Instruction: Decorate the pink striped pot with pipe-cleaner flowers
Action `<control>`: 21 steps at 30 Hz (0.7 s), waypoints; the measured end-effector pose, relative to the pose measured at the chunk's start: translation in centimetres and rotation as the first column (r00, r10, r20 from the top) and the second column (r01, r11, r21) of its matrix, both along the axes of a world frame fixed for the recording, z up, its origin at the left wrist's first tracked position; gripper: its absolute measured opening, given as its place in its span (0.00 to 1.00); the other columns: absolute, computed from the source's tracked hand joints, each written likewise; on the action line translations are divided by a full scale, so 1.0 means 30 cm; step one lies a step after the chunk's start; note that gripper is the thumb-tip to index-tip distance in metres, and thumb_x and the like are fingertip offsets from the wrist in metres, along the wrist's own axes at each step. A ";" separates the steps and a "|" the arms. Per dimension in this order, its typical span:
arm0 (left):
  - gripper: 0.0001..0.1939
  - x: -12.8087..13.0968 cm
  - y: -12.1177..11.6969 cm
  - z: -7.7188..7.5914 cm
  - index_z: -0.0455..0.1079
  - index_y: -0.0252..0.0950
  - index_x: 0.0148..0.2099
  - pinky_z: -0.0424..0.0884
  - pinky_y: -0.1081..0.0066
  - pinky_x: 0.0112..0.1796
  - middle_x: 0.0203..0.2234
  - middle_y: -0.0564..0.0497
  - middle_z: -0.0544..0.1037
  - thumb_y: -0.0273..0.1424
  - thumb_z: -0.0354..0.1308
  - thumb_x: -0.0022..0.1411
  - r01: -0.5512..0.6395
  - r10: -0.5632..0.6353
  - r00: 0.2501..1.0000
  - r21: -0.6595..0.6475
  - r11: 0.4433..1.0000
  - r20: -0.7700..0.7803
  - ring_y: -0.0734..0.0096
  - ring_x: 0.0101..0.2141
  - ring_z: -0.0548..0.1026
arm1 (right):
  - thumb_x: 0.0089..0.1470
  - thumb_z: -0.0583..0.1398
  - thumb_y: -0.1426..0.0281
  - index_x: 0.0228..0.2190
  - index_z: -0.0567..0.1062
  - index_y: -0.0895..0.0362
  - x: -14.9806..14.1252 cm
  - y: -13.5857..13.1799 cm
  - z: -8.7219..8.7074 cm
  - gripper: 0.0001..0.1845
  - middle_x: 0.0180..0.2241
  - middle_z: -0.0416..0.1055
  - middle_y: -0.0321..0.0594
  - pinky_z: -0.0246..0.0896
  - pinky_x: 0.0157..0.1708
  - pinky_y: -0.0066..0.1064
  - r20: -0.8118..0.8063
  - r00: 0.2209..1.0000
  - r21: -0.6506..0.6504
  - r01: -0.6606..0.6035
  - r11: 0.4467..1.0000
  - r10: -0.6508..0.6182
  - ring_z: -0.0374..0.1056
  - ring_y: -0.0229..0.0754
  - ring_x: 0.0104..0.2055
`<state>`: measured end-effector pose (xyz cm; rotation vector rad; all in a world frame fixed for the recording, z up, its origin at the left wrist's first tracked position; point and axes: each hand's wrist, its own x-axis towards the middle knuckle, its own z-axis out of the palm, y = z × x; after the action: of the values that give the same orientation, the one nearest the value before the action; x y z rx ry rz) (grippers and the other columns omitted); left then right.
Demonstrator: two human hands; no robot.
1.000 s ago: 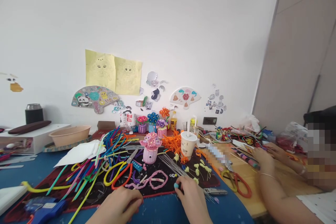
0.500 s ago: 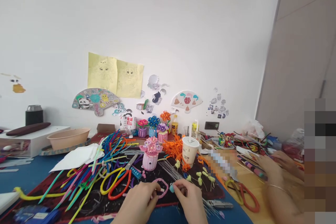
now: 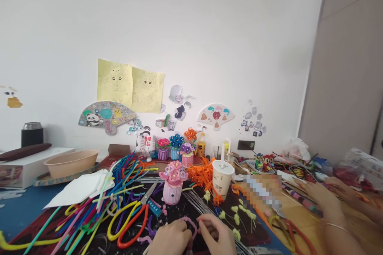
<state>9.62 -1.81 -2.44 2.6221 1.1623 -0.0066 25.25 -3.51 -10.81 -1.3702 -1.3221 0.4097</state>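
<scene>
My left hand [image 3: 174,237] is closed on a pink pipe cleaner [image 3: 191,221], whose curved part rises between my two hands. Close beside it, my right hand [image 3: 218,234] is pinched shut near the loop's right side. What its fingertips hold is hidden. Just beyond my hands stands a small pink striped pot with pink pipe-cleaner flowers [image 3: 172,191]. Scissors with yellow and red handles [image 3: 143,207] lie to the left of the pot. Thin metal wires [image 3: 199,203] run toward my right hand, and pale yellow buds on stems [image 3: 236,215] lie to its right.
Colourful pipe cleaners [image 3: 89,207] spread over the left side. A lidded paper cup with a straw [image 3: 223,179] stands behind the orange pipe cleaners [image 3: 203,173]. Finished flower pots [image 3: 176,147] line the wall. At right, another person's hands [image 3: 320,197] work beside second scissors [image 3: 291,229].
My left hand moved right and took hold of the pink pipe cleaner. The small light-blue piece at my right fingertips is no longer visible. The view shifted slightly.
</scene>
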 end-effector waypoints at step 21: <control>0.05 -0.223 0.266 0.165 0.64 0.35 0.30 0.59 0.72 0.27 0.24 0.51 0.73 0.30 0.49 0.54 -0.263 0.195 0.878 0.101 0.959 0.437 0.69 0.25 0.71 | 0.40 0.59 0.77 0.19 0.81 0.57 -0.017 0.298 0.245 0.10 0.20 0.79 0.43 0.57 0.22 0.27 0.363 0.923 -0.293 -0.019 0.956 0.129 0.74 0.45 0.24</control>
<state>2.92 6.17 2.50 2.4118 1.3402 0.6957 24.73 5.43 -3.46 -1.7044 -1.6865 0.4115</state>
